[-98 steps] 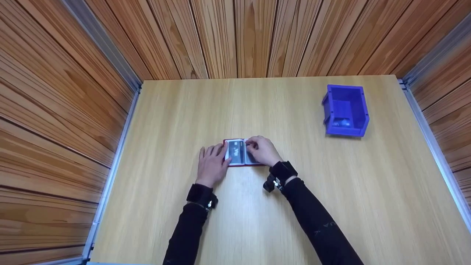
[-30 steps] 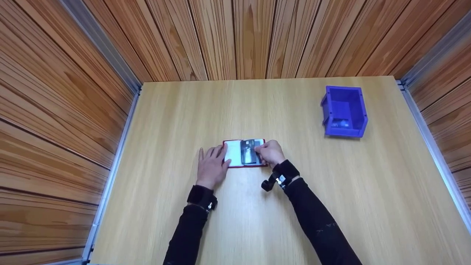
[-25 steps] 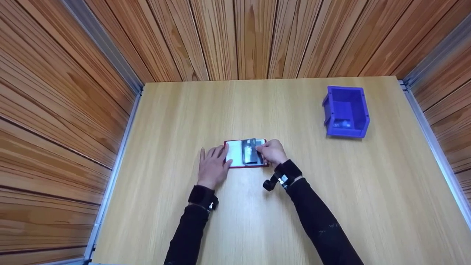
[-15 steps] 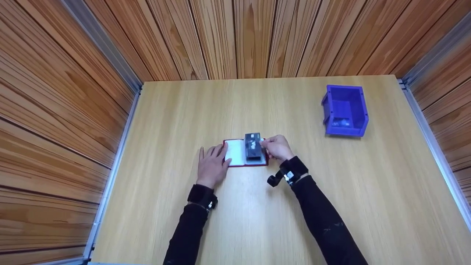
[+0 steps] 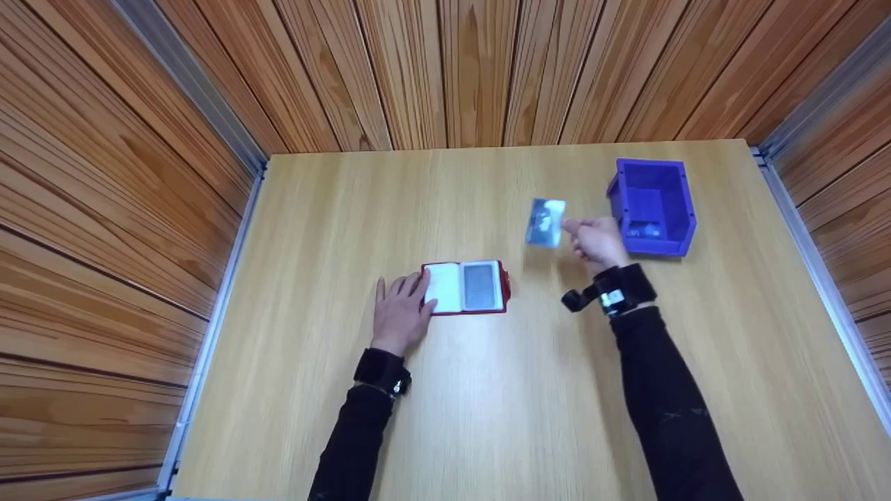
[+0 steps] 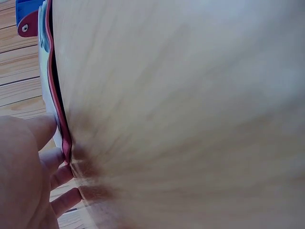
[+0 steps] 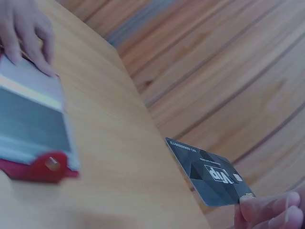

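A dark plastic card (image 7: 207, 174) printed "Vip" hangs in the air, pinched at one edge by my right hand (image 5: 598, 240) between thumb and finger. It is left of the blue bin in the head view. On the table lies a red card holder (image 5: 507, 287), spread wide with clear sleeve pages; a dark panel shows in the right page and the left page looks white. My left hand (image 5: 401, 316) rests on the holder's left edge with fingers extended. A snap strap (image 7: 50, 164) sticks out from the holder's right side.
A blue-purple open-fronted bin (image 5: 661, 248) stands at the back right, with a card (image 5: 643, 229) inside near its front. Wood-plank walls (image 5: 480, 76) and metal rails (image 5: 811, 271) border the table (image 5: 348, 209).
The right hand has drawn the card out of the holder's page and carried it up and right toward the bin. The left hand has stayed on the holder's left edge.
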The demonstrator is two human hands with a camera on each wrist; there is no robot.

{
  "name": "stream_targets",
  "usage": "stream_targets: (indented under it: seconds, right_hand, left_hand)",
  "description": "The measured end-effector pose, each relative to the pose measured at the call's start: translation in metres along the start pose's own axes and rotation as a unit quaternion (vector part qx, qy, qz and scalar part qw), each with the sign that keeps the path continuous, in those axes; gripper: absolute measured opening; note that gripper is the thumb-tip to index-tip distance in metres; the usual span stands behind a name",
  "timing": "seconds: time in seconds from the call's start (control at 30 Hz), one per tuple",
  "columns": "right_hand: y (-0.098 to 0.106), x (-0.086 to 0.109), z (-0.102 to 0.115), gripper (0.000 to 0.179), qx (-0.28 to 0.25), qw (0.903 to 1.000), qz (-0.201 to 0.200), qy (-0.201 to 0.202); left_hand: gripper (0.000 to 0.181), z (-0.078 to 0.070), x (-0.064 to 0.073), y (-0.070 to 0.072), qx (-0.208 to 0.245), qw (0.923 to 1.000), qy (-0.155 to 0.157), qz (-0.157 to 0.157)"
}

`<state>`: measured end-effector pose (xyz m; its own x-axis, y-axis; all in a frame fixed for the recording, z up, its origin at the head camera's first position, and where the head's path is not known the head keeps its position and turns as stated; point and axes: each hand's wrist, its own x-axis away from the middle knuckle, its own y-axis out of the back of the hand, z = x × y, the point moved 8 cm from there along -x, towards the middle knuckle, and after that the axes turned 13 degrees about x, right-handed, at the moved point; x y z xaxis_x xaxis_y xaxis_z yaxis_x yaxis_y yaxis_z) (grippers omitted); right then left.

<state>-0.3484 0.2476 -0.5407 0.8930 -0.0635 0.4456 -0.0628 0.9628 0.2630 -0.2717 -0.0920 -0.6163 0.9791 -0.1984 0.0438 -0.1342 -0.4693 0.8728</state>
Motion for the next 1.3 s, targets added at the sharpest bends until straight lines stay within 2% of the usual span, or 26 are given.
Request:
stream_targets:
  seconds: [0.17,0.37,0.6,0.67,0.93,1.17,1.3]
  right_hand:
    - [0.048,0.000,0.001,0.022,-0.026,0.9985,-0.045,-0.014]
    - [0.087,0.002,-0.009,0.030,-0.084,0.9931,-0.077,-0.030]
    - [0.126,0.005,-0.027,0.016,-0.100,0.9882,-0.105,-0.050]
    - [0.135,0.006,-0.032,0.017,-0.108,0.9852,-0.120,-0.058]
    - [0.158,0.007,-0.056,0.022,-0.155,0.9622,-0.183,-0.129]
    - [0.164,0.005,-0.066,0.017,-0.161,0.9513,-0.214,-0.152]
    - [0.163,0.002,-0.068,0.014,-0.180,0.9459,-0.224,-0.150]
  left_hand:
    - [0.061,0.000,0.000,0.000,-0.001,1.0000,0.000,0.000]
    - [0.061,0.000,0.000,-0.002,-0.007,1.0000,0.002,0.004]
    - [0.061,0.001,0.000,-0.002,-0.010,0.9999,0.005,0.008]
    - [0.061,0.002,-0.001,-0.003,-0.011,0.9999,0.007,0.011]
    - [0.061,0.002,-0.001,-0.002,-0.009,0.9999,0.004,0.011]
    - [0.061,0.002,0.000,0.000,0.002,1.0000,-0.001,0.004]
    - [0.061,0.002,0.000,0.000,0.005,1.0000,-0.001,0.003]
